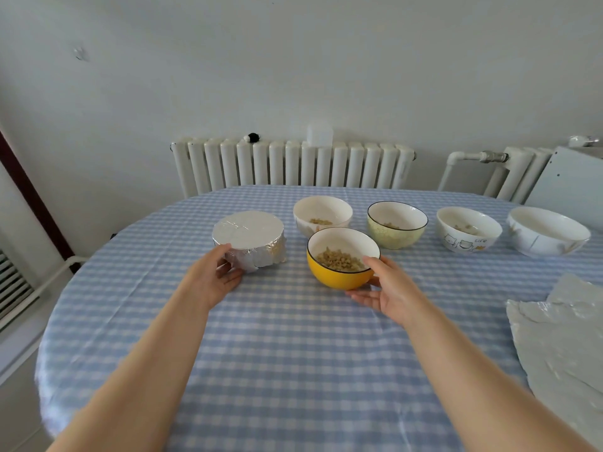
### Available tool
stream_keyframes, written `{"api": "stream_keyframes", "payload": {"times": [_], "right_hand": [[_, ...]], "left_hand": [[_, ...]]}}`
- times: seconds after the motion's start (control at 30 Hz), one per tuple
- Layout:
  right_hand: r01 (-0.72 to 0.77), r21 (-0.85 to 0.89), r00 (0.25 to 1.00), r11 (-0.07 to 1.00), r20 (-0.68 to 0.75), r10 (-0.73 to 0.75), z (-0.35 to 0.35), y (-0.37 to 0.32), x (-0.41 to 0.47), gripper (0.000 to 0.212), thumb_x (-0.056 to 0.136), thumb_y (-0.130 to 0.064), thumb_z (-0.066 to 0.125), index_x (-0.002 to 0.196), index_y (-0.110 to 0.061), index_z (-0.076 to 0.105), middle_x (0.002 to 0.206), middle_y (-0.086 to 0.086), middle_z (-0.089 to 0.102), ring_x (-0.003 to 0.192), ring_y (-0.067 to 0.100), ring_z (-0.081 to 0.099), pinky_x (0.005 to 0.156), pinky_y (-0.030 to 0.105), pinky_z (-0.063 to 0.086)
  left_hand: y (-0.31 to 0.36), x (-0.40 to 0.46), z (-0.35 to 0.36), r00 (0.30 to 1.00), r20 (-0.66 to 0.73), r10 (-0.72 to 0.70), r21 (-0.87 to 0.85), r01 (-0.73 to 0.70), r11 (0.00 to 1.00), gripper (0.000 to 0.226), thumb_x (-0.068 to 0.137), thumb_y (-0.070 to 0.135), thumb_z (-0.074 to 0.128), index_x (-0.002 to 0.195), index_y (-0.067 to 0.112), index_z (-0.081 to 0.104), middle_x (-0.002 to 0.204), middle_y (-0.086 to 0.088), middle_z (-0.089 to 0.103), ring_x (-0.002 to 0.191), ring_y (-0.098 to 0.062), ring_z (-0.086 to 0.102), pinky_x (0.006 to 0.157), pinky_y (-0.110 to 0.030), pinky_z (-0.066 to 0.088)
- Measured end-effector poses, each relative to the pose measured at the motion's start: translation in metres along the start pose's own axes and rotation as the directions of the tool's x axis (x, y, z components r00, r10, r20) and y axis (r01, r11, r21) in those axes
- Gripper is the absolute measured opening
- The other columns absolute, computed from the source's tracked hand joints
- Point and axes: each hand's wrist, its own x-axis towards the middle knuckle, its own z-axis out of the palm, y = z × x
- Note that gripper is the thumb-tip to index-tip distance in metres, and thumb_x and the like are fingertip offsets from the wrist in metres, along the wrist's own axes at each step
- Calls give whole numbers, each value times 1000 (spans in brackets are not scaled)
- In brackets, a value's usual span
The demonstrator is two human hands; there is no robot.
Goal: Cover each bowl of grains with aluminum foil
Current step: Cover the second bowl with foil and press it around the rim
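Note:
A foil-wrapped bowl (pixel 249 238) stands left of centre, and my left hand (pixel 218 275) grips its near left side. Beside it sits a yellow bowl (pixel 339 272) with grains inside; my right hand (pixel 385 290) holds its near right side, thumb on the rim. Behind stand a white bowl (pixel 323 213) and a pale green bowl (pixel 396 230), both holding a few grains. Further right is a cat-printed bowl (pixel 468 233) with grains, then a large white bowl (pixel 548 234) whose contents I cannot see. Loose aluminium foil sheets (pixel 564 340) lie at the right.
Everything rests on a round table with a blue checked cloth (pixel 287 353). White radiators (pixel 290 164) line the wall behind it. A grey cabinet (pixel 571 181) stands at the far right, close to the table's edge.

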Motion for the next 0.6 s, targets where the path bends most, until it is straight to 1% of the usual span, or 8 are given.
{"api": "stream_keyframes", "payload": {"times": [0.07, 0.17, 0.23, 0.3, 0.37, 0.43, 0.5, 0.6], "right_hand": [[7, 35, 1000, 999, 2, -7, -2, 2, 0, 29, 96, -26, 57, 124, -23, 49, 121, 15, 58, 80, 37, 71, 61, 35, 61], [28, 80, 1000, 996, 0, -28, -5, 5, -4, 29, 95, -24, 60, 122, -21, 53, 118, 13, 59, 87, 36, 70, 64, 35, 62], [33, 103, 999, 994, -25, -30, -10, 7, -8, 32, 93, -23, 62, 125, -21, 54, 114, 12, 59, 90, 32, 67, 64, 36, 62], [31, 112, 999, 993, -37, -27, -19, 9, -15, 27, 92, -22, 63, 119, -21, 58, 114, 12, 59, 93, 32, 66, 63, 38, 62], [32, 131, 999, 991, -32, -28, -32, 13, -24, 23, 92, -21, 64, 114, -21, 60, 113, 14, 61, 91, 33, 67, 61, 38, 61], [29, 138, 999, 990, -32, -25, -45, 18, -36, 27, 92, -20, 64, 118, -20, 60, 108, 15, 63, 82, 35, 68, 54, 34, 59], [43, 140, 998, 989, -43, -38, -59, 23, -50, 30, 91, -20, 64, 121, -18, 59, 103, 15, 64, 77, 36, 68, 52, 32, 58], [68, 151, 995, 986, -83, -56, -84, 31, -70, 39, 89, -21, 67, 127, -19, 56, 109, 16, 64, 75, 33, 68, 57, 36, 60]], "left_hand": [[-2, -3, 5, 999, -43, -12, -50, 9, 999, 35, 92, 33, 63, 113, 9, 48, 99, -10, 54, 90, -25, 60, 92, -37, 46], [-7, -18, 17, 975, -220, 40, -59, -54, 997, 30, 90, 37, 65, 103, 13, 52, 84, -3, 49, 69, -17, 49, 65, -29, 44], [-16, -28, 25, 917, -364, 162, 16, -168, 986, 31, 87, 33, 63, 111, 17, 53, 106, -2, 51, 77, -16, 50, 66, -29, 42], [-29, -39, 36, 823, -440, 360, 60, -373, 926, 51, 88, 27, 60, 136, 24, 42, 140, 3, 34, 107, -4, 46, 88, -30, 43], [-43, -53, 53, 764, -374, 525, 76, -539, 839, 42, 87, 24, 58, 126, 35, 47, 141, 0, 32, 113, -4, 46, 93, -29, 47], [-62, -69, 79, 809, -189, 556, 93, -549, 830, 32, 84, 24, 56, 109, 44, 52, 134, -5, 41, 104, -16, 52, 82, -27, 51], [-83, -86, 107, 868, -8, 497, 184, -488, 853, 24, 89, 26, 56, 109, 39, 53, 126, -3, 44, 94, -10, 51, 79, -26, 49], [-108, -108, 146, 957, 169, 235, 275, -275, 921, 18, 100, 35, 46, 110, 24, 56, 102, 2, 56, 81, -5, 51, 69, -26, 46]]}}
